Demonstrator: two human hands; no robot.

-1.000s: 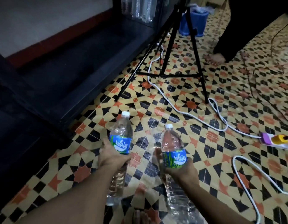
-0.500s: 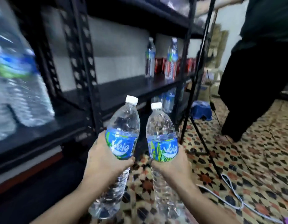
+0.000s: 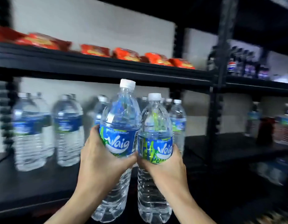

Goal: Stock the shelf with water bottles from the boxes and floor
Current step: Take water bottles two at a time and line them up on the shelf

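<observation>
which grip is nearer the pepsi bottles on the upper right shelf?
Right. The right grip, holding a water bottle, is below and left of the Pepsi bottles; the left grip, holding the other bottle, is further left.

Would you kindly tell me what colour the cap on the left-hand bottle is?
White; the cap shows best in the head view.

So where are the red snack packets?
In the head view, the red snack packets lie in a row on the upper shelf, above the standing water bottles and left of the dark soda bottles.
</observation>
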